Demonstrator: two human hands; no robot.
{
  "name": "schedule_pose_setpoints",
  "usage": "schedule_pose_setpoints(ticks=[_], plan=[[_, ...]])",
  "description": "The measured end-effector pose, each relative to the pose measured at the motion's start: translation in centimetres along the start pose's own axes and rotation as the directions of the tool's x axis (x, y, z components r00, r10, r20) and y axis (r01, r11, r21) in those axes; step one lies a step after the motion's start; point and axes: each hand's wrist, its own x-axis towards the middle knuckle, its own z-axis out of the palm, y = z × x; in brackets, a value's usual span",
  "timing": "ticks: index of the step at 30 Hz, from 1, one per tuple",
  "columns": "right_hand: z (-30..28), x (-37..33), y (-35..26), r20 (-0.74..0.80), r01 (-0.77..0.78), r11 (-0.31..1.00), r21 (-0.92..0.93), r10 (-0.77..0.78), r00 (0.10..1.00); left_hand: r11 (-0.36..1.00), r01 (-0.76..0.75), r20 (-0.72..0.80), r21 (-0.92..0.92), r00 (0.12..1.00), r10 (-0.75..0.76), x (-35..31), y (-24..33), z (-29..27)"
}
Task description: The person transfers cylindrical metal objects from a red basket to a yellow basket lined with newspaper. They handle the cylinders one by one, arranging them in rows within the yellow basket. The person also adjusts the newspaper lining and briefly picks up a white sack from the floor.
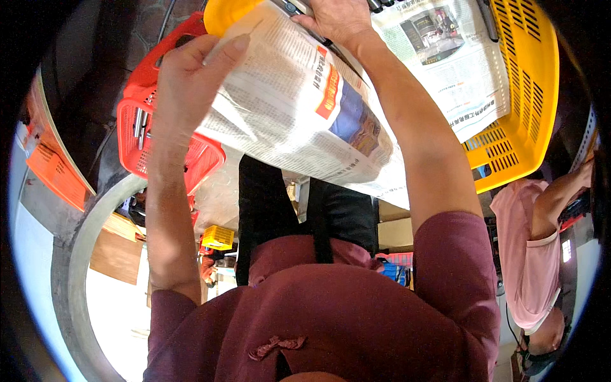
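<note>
My left hand (197,73) is closed on the left edge of a large newspaper sheet (273,83), with thumb and fingers pinching it. The sheet slants down to the right in front of my body and carries a red-and-blue printed picture. My right hand (340,19) is at the top, its thumb beside a dark rod-like piece (293,7). The upper frame edge cuts off most of its fingers. More newspaper (445,70) lines the yellow slotted basket (528,95) at the right, where several dark slim pieces show along the top.
At the left stands a red plastic basket (130,102) with shiny metal tubes (140,121) in it. Another person in a pink shirt (522,235) is close by on the right. A small yellow crate (217,237) and an orange bin (57,175) are farther off.
</note>
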Motion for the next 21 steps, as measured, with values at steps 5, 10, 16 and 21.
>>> schedule_pose_setpoints(ticks=[5, 10, 16, 21], plan=[[-0.2, -0.1, -0.3, 0.045, -0.019, 1.000, 0.000, 0.019, 0.999, 0.976, -0.099, 0.106, 0.193, 0.991, 0.080, 0.7, 2.0, -2.4], [-0.9, 0.2, -0.3, 0.067, 0.002, 1.000, 0.013, -0.003, 0.998, 0.791, -0.438, 0.272, 0.427, 0.896, 0.350, 1.6, 4.7, -0.7], [2.8, -0.2, 1.5, -0.164, 0.028, 0.993, -0.117, -0.047, 0.985, 0.535, -0.139, 0.199, 0.833, 0.978, -0.056, 2.8, 14.6, 5.5], [2.5, -0.5, 1.7, -0.246, 0.084, 0.985, 0.149, -0.046, 0.968, 0.231, -0.139, 0.227, 0.963, 0.880, -0.417, 6.7, 16.9, 9.2]])
